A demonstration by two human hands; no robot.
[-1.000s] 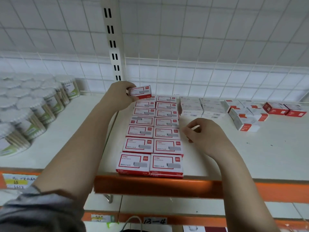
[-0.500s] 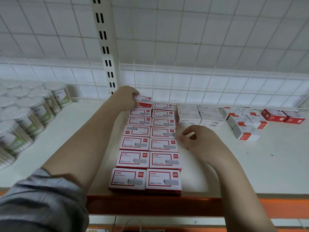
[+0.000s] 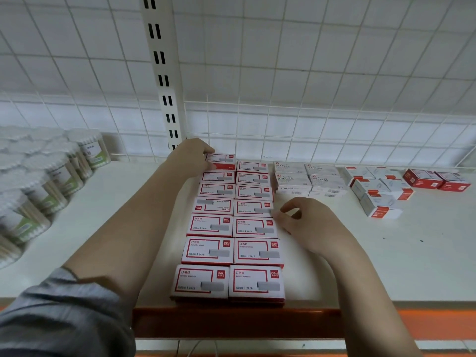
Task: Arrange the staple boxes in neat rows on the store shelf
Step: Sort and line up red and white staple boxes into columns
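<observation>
Two neat columns of red-and-white staple boxes [image 3: 233, 228] run from the shelf's front edge to the back. My left hand [image 3: 192, 157] grips one more red-and-white staple box [image 3: 221, 161] at the far end of the left column, resting on the box beneath. My right hand [image 3: 306, 222] sits beside the right column with its fingertips against the side of a middle box [image 3: 253, 207]; its fingers are curled and hold nothing.
White "STAPLES" boxes [image 3: 307, 177] sit right of the columns, then loose white-and-red boxes [image 3: 378, 191] and two red boxes [image 3: 435, 179]. Cotton swab tubs [image 3: 46, 181] crowd the left. A wire grid backs the white shelf [image 3: 386, 266]; its upright post [image 3: 164, 73] is at the back.
My left hand has lowered the held box from above the back of the left column down onto it. My right hand stays beside the right column. The camera has come closer.
</observation>
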